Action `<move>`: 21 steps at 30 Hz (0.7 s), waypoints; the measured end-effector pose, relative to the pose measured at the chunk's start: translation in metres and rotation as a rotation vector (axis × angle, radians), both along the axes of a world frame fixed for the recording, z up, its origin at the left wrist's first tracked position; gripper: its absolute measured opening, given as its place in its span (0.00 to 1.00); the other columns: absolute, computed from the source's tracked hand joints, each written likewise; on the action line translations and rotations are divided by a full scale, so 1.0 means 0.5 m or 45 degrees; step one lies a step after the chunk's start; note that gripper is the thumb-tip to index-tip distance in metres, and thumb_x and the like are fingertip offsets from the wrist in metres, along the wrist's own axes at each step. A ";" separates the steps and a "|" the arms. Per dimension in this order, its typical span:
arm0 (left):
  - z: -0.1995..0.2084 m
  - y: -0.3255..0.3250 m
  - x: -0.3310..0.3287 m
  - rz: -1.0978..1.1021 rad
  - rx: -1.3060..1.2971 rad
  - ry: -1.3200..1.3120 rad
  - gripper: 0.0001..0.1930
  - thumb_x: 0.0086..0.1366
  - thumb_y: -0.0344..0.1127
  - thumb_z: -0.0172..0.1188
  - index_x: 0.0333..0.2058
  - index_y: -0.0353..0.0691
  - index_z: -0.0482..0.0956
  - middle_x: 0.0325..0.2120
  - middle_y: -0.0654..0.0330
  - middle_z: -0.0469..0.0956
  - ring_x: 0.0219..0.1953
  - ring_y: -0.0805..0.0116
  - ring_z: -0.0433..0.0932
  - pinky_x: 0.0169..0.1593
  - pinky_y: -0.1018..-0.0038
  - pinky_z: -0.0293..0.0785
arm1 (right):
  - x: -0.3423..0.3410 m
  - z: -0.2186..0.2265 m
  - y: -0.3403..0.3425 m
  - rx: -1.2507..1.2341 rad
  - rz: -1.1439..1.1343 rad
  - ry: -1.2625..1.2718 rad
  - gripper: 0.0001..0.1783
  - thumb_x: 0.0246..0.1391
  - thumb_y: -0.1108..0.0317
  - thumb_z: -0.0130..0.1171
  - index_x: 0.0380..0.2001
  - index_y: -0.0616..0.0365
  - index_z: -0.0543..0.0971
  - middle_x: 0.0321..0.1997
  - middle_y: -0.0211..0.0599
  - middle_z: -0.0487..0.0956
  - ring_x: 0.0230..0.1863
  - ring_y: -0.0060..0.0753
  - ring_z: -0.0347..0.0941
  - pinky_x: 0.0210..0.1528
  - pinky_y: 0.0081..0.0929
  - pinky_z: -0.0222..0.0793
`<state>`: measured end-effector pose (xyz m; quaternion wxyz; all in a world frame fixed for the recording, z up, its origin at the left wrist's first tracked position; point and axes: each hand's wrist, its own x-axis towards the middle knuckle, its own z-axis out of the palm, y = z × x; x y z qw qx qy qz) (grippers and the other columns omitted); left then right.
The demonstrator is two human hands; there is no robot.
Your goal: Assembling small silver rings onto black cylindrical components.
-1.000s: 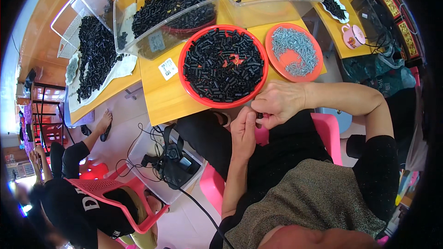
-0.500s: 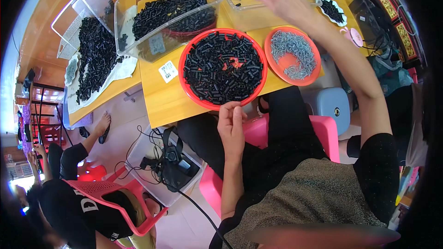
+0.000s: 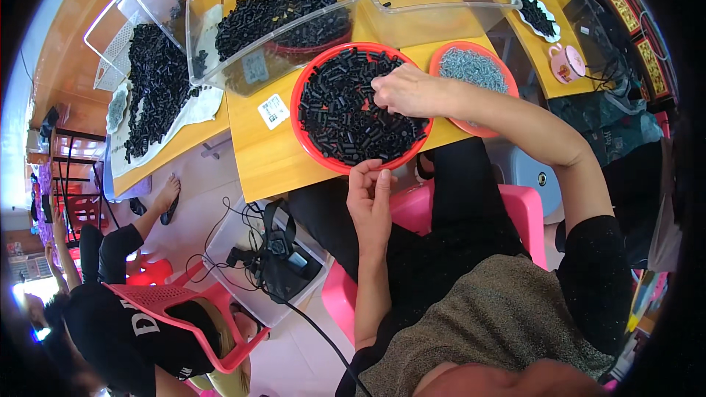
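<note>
A round red bowl [image 3: 296, 121] at the table's front edge is filled with short black tube-like plastic pieces [image 3: 334, 106]. Over its right side my right hand [image 3: 406, 91] reaches in, fingers bent and pinched together among the pieces; what they hold, if anything, is hidden. My left hand [image 3: 369, 202] is just below the bowl's near rim, palm up, thumb against its curled fingers. Anything in that pinch is too small to make out. Partly behind my right forearm is an orange-red plate [image 3: 512, 81] of small silvery metal pins or screws [image 3: 471, 70].
Behind the bowl are a clear plastic bin [image 3: 213, 77] of black pieces and another clear bin [image 3: 441, 26] with a few. More black pieces [image 3: 158, 95] lie on a white cloth at left. A pink cup [image 3: 566, 63] stands right. Another person [image 3: 125, 331] sits lower left.
My right hand has come back from the clear bin at the far right and down into the red bowl. My left hand stays by the bowl's near rim. The view has shifted slightly.
</note>
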<state>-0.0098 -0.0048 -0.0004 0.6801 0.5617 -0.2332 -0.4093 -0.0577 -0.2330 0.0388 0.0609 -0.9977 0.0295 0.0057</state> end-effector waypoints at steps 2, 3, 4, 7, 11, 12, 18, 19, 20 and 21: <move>0.000 0.000 0.001 0.007 -0.012 0.006 0.09 0.66 0.29 0.52 0.43 0.35 0.68 0.26 0.62 0.74 0.22 0.83 0.64 0.25 0.86 0.58 | -0.008 0.000 -0.003 0.025 0.028 -0.008 0.07 0.42 0.68 0.59 0.19 0.61 0.76 0.26 0.44 0.75 0.29 0.48 0.75 0.30 0.43 0.70; -0.001 0.000 0.002 0.007 -0.014 0.032 0.09 0.66 0.29 0.52 0.43 0.35 0.68 0.26 0.62 0.74 0.23 0.83 0.64 0.25 0.86 0.58 | -0.011 0.002 -0.002 0.050 0.057 -0.020 0.08 0.43 0.67 0.58 0.20 0.62 0.76 0.26 0.45 0.75 0.30 0.49 0.75 0.30 0.43 0.69; -0.001 0.000 0.004 0.007 -0.016 0.058 0.08 0.66 0.29 0.52 0.43 0.35 0.68 0.26 0.62 0.74 0.23 0.83 0.64 0.25 0.86 0.58 | -0.015 0.001 -0.002 0.049 0.056 -0.021 0.08 0.43 0.67 0.58 0.20 0.62 0.76 0.26 0.45 0.75 0.30 0.49 0.75 0.30 0.43 0.69; 0.000 0.000 0.002 0.012 -0.010 0.041 0.11 0.66 0.30 0.52 0.46 0.34 0.68 0.26 0.62 0.75 0.23 0.83 0.65 0.25 0.86 0.58 | -0.029 0.015 0.017 0.159 -0.029 -0.095 0.10 0.47 0.65 0.57 0.23 0.62 0.74 0.27 0.45 0.74 0.31 0.51 0.74 0.31 0.43 0.69; 0.009 -0.002 -0.008 0.039 -0.026 0.044 0.14 0.67 0.30 0.51 0.50 0.33 0.70 0.26 0.64 0.74 0.24 0.82 0.65 0.26 0.87 0.59 | -0.079 0.056 0.106 0.728 -0.251 -0.280 0.10 0.49 0.64 0.57 0.27 0.62 0.75 0.25 0.43 0.75 0.29 0.46 0.74 0.31 0.38 0.68; 0.001 -0.001 -0.008 0.044 -0.033 -0.019 0.14 0.67 0.30 0.51 0.49 0.32 0.71 0.28 0.64 0.74 0.24 0.82 0.65 0.27 0.87 0.59 | -0.094 0.062 0.139 1.065 -0.384 -0.153 0.12 0.50 0.63 0.58 0.30 0.62 0.76 0.24 0.44 0.76 0.27 0.41 0.75 0.31 0.33 0.69; 0.005 0.004 -0.010 0.029 -0.207 -0.278 0.09 0.64 0.26 0.53 0.42 0.34 0.77 0.40 0.62 0.74 0.32 0.81 0.69 0.34 0.85 0.63 | -0.147 0.041 0.214 2.370 -0.761 0.013 0.13 0.57 0.59 0.57 0.31 0.59 0.79 0.24 0.21 0.75 0.23 0.11 0.65 0.25 0.14 0.61; 0.008 0.003 -0.013 0.024 -0.209 -0.280 0.09 0.64 0.26 0.53 0.42 0.34 0.77 0.40 0.62 0.74 0.32 0.81 0.69 0.34 0.85 0.63 | -0.155 0.031 0.216 2.370 -0.762 0.006 0.13 0.57 0.59 0.57 0.31 0.59 0.79 0.24 0.21 0.75 0.23 0.11 0.65 0.25 0.14 0.61; 0.011 0.002 -0.017 0.014 -0.218 -0.139 0.08 0.64 0.27 0.53 0.42 0.34 0.77 0.39 0.61 0.75 0.31 0.80 0.69 0.34 0.85 0.64 | -0.163 0.019 0.216 2.469 -0.772 0.023 0.12 0.57 0.59 0.57 0.32 0.57 0.79 0.24 0.21 0.74 0.23 0.09 0.64 0.25 0.12 0.59; 0.012 0.002 -0.022 0.007 -0.225 0.000 0.08 0.65 0.27 0.53 0.41 0.34 0.76 0.39 0.60 0.76 0.30 0.80 0.70 0.33 0.84 0.64 | -0.165 0.019 0.219 2.571 -0.778 0.042 0.12 0.57 0.59 0.57 0.33 0.56 0.79 0.25 0.20 0.74 0.23 0.08 0.62 0.25 0.10 0.57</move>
